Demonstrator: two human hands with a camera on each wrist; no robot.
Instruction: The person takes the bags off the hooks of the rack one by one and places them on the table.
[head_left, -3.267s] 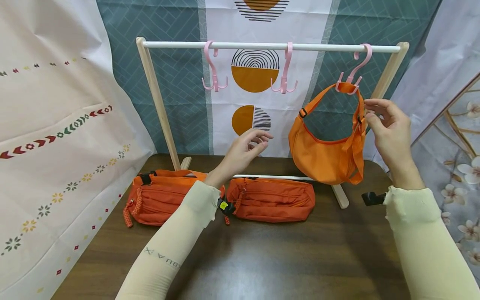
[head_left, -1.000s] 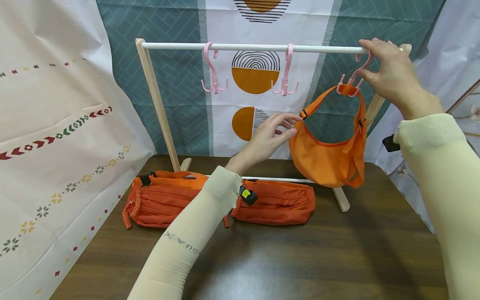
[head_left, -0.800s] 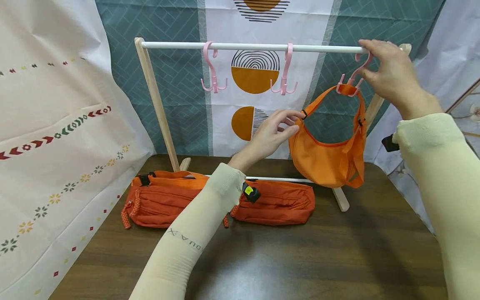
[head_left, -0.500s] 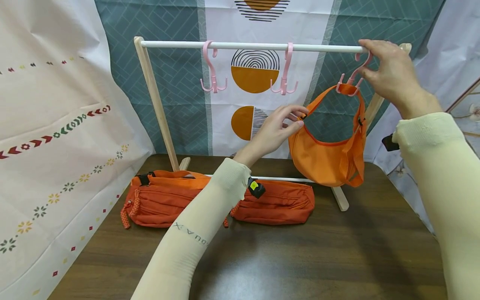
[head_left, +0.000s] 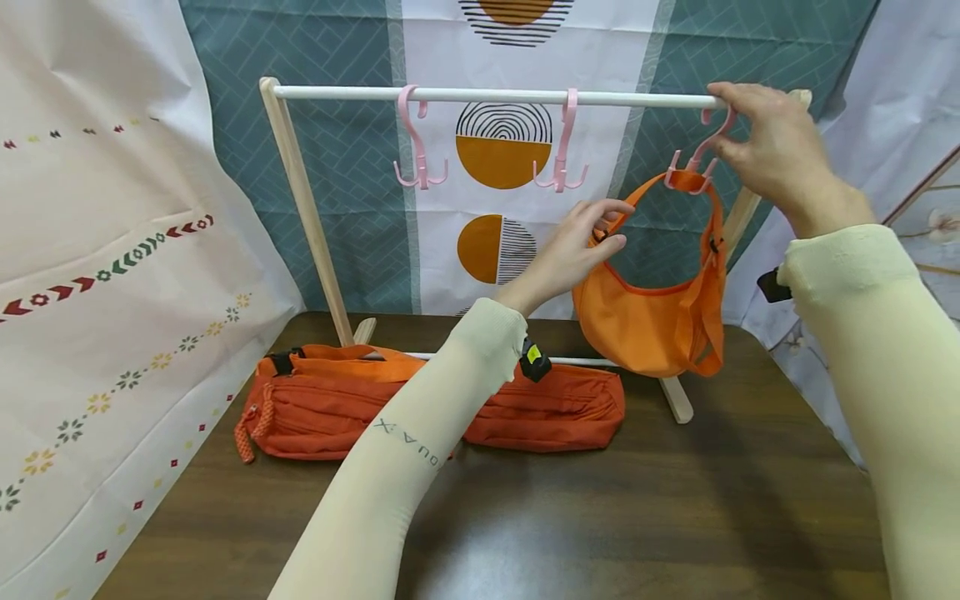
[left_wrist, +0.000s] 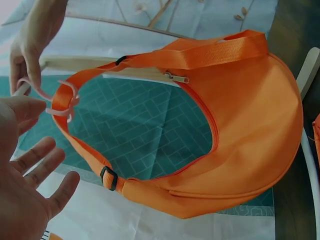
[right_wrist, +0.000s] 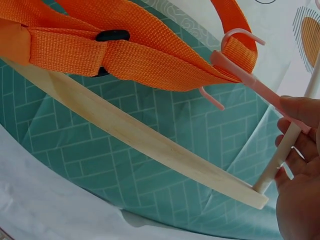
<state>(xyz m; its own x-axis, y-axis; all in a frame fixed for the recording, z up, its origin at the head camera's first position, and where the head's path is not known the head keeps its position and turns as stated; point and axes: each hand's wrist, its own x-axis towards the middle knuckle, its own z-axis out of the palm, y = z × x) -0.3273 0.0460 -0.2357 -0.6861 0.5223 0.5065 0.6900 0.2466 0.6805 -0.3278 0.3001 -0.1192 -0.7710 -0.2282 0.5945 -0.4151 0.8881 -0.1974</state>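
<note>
An orange crescent-shaped shoulder bag (head_left: 637, 325) hangs by its strap from the lower prongs of the rightmost pink hook (head_left: 701, 152). My right hand (head_left: 783, 150) holds that hook at the white rail; in the right wrist view the thumb presses the pink stem (right_wrist: 260, 90) and the other fingers are around the rail (right_wrist: 280, 157). My left hand (head_left: 573, 250) is at the left side of the bag's strap, fingers loosely bent. The left wrist view shows this left hand (left_wrist: 30, 175) apart from the strap (left_wrist: 85, 145), with nothing in its grasp.
Two more pink hooks, a left one (head_left: 420, 158) and a middle one (head_left: 562, 158), hang bare on the rail. Below, two red-orange waist packs, one left (head_left: 322, 417) and one right (head_left: 562, 408), lie on the brown table (head_left: 600, 517). Wooden uprights (head_left: 311, 217) support the rack.
My right hand has risen from beside the bag's strap to the hook and rail. My left hand has moved right and up to the strap. The bag hangs on the same hook.
</note>
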